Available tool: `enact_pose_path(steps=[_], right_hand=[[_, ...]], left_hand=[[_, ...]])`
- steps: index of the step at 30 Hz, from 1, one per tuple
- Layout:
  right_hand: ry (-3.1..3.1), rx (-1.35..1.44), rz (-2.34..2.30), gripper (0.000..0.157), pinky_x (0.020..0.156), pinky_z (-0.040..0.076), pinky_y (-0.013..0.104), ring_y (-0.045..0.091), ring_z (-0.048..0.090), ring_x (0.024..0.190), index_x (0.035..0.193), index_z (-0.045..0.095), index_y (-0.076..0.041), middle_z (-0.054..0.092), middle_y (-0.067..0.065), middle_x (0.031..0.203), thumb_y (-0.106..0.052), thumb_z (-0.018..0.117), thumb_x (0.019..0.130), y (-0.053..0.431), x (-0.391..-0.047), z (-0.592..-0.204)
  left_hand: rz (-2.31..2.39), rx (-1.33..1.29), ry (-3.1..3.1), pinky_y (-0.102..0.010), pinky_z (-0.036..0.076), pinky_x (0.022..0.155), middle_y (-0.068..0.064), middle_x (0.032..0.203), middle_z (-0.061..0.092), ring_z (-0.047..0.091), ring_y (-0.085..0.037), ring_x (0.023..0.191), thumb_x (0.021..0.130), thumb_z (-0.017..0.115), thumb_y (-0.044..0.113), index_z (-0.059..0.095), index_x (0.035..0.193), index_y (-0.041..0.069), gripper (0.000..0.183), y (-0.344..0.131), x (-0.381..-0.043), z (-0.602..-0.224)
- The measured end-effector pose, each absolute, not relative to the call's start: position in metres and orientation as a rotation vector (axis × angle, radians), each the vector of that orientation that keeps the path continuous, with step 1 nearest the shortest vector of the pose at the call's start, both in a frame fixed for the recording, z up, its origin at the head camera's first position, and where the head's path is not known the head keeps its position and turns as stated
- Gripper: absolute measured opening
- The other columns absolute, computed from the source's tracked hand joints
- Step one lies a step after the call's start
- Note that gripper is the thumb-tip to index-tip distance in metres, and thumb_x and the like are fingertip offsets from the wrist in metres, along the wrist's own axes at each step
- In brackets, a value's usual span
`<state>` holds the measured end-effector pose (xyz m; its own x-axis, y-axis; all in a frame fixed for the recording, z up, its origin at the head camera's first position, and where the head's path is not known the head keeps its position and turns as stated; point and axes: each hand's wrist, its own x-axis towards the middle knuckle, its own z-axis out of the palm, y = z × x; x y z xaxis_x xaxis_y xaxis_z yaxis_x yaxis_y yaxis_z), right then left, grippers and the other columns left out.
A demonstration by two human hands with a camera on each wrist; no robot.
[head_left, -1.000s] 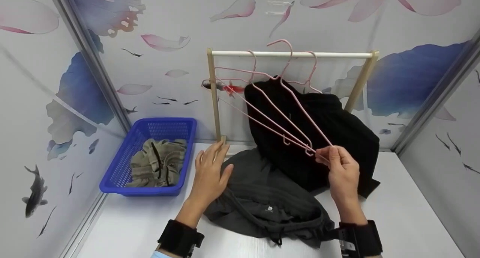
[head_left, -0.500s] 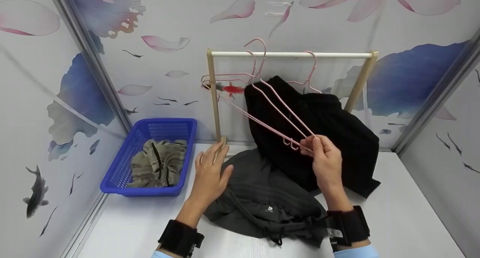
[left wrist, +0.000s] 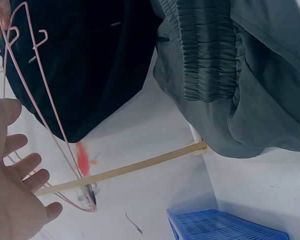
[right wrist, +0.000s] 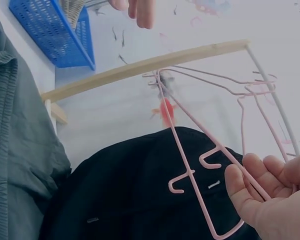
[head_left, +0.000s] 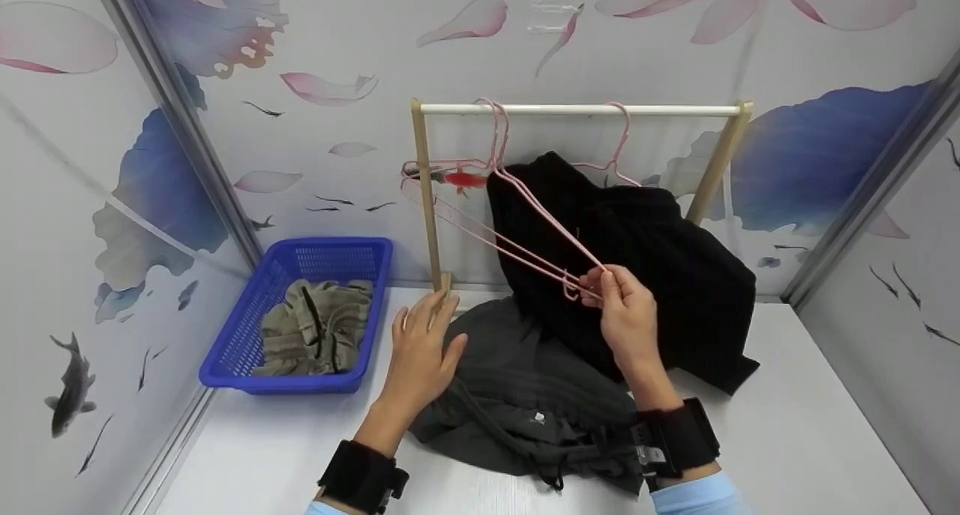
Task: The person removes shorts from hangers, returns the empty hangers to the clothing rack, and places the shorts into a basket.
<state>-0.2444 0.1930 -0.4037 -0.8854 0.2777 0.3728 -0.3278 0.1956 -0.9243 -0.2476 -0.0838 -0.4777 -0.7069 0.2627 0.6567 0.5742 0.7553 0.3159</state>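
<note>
The hanger (head_left: 581, 247) has shifted left, hook at the rail (head_left: 555, 110), corner pinched by the right hand (head_left: 628, 309); left hand (head_left: 420, 350) spread, holding nothing. Probably light, stiff; that corner suits.

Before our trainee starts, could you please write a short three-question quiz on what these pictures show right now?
1. Which hand holds a pink hanger?
2. True or false: the khaki garment lies inside the blue basket.
3. Multiple choice: what colour is the front garment, lying on the table nearer the camera than the black garment? A) white; B) dark grey; C) red.

Key:
1. The right hand; the left hand holds nothing.
2. True.
3. B.
</note>
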Motion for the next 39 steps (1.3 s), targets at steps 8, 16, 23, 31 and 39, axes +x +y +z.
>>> enact_pose_path(steps=[8,16,23,31,39], right_hand=[[-2.066,0.066,1.719,0.028,0.081,0.058,0.023,0.021,0.072,0.094,0.11,0.065,0.012,0.07,0.026,0.108,-0.008,0.044,0.11,0.192,-0.245,-0.408],[-2.108,0.163,1.769,0.03,0.082,0.059,0.025,0.019,0.073,0.094,0.114,0.066,0.011,0.068,0.025,0.112,-0.011,0.045,0.111,0.2,-0.242,-0.413],[-2.196,0.188,1.696,0.026,0.081,0.059,0.025,0.021,0.075,0.093,0.116,0.068,0.01,0.069,0.027,0.113,-0.008,0.05,0.109,0.211,-0.239,-0.419],[-2.315,0.173,1.554,0.024,0.08,0.059,0.024,0.026,0.074,0.093,0.119,0.07,0.007,0.072,0.024,0.114,-0.006,0.054,0.107,0.225,-0.236,-0.43],[-2.345,0.173,1.415,0.022,0.079,0.056,0.018,0.029,0.074,0.095,0.119,0.071,0.004,0.073,0.02,0.114,-0.005,0.055,0.106,0.236,-0.226,-0.444]], left_hand=[[-0.699,-0.602,-2.392,-0.069,0.03,0.111,-0.022,0.149,0.05,0.046,-0.04,0.138,0.103,0.063,0.025,0.057,0.145,0.003,0.048,-0.081,-0.244,-0.482],[-0.765,-0.554,-2.431,-0.068,0.035,0.106,-0.023,0.147,0.05,0.046,-0.047,0.135,0.103,0.062,0.026,0.057,0.144,0.003,0.047,-0.067,-0.237,-0.487],[-0.808,-0.527,-2.467,-0.069,0.036,0.105,-0.026,0.146,0.049,0.046,-0.048,0.133,0.104,0.061,0.029,0.055,0.146,0.002,0.051,-0.052,-0.228,-0.494],[-0.835,-0.498,-2.506,-0.067,0.037,0.105,-0.024,0.147,0.049,0.047,-0.045,0.133,0.103,0.062,0.034,0.055,0.146,0.003,0.054,-0.037,-0.218,-0.506],[-0.936,-0.479,-2.618,-0.067,0.034,0.109,-0.023,0.152,0.044,0.041,-0.045,0.138,0.102,0.06,0.044,0.051,0.151,0.006,0.063,-0.025,-0.204,-0.517]])
